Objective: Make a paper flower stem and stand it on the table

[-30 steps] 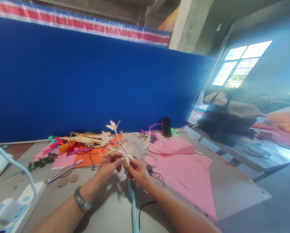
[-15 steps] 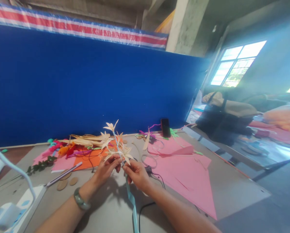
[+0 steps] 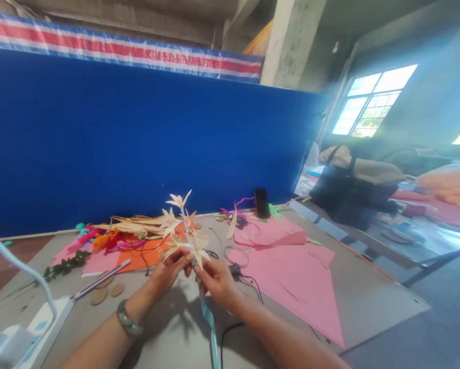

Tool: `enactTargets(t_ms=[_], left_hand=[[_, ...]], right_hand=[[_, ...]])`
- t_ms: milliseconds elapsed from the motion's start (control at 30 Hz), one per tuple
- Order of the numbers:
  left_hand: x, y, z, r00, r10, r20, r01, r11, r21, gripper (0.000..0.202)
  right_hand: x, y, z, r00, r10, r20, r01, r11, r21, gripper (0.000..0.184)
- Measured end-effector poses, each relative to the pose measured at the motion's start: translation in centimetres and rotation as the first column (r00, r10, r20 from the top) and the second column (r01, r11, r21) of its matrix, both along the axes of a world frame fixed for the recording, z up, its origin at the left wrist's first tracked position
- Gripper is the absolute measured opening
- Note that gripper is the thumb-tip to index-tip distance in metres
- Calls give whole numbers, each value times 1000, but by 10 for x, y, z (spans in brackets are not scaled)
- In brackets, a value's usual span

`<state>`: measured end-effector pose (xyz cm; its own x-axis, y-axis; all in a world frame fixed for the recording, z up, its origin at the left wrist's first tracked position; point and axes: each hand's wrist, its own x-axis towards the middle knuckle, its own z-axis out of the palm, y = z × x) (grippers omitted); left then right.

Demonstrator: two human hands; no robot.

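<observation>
Both my hands meet over the grey table (image 3: 176, 333), pinching a stem of pale straw-coloured paper flowers (image 3: 183, 225). My left hand (image 3: 168, 269), with a green bangle on the wrist, pinches the stem from the left just under the lowest flower. My right hand (image 3: 216, 279) pinches it from the right, fingers closed. A light blue ribbon (image 3: 210, 328) hangs down from between the hands toward the table's near edge. The flowers stand upright above my fingers.
Pink paper sheets (image 3: 291, 266) lie to the right, an orange sheet (image 3: 145, 253) with straw strips and bright pipe cleaners (image 3: 95, 238) behind. A black phone (image 3: 261, 202) leans at the blue partition. A white power strip (image 3: 33, 323), a pen (image 3: 101, 279), cardboard discs and a black cable (image 3: 237, 323) lie nearby.
My hands have stayed together on the flower stem, shifting very slightly. The view has tilted a little; nothing was let go.
</observation>
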<state>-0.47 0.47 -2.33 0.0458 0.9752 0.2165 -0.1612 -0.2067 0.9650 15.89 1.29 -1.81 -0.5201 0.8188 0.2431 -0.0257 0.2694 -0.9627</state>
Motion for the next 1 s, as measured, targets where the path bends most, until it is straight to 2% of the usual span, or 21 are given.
enactTargets(t_ms=[200, 367, 533, 667, 767, 867, 1000], left_hand=[[0, 0, 1, 999, 21, -25, -22, 999, -30, 25], [1, 1, -1, 998, 39, 40, -40, 999, 31, 21], [0, 3, -6, 996, 42, 77, -44, 999, 21, 19], [0, 4, -8, 995, 52, 89, -52, 999, 0, 24], [1, 2, -3, 997, 43, 72, -42, 999, -12, 25], [3, -2, 3, 998, 47, 42, -45, 998, -49, 24], [3, -1, 5, 997, 55, 49, -47, 988, -149, 27]], right_hand=[[0, 3, -4, 1000, -20, -13, 20, 1000, 5, 33], [0, 3, -4, 998, -47, -34, 46, 998, -47, 33], [-1, 4, -6, 996, -72, -48, 69, 995, -70, 32], [0, 7, -6, 998, -57, -40, 56, 998, -30, 33], [0, 8, -6, 999, -33, -25, 33, 999, -1, 32], [0, 9, -8, 999, -38, -21, 38, 999, 7, 32], [0, 12, -13, 993, -112, -29, 112, 994, -4, 32]])
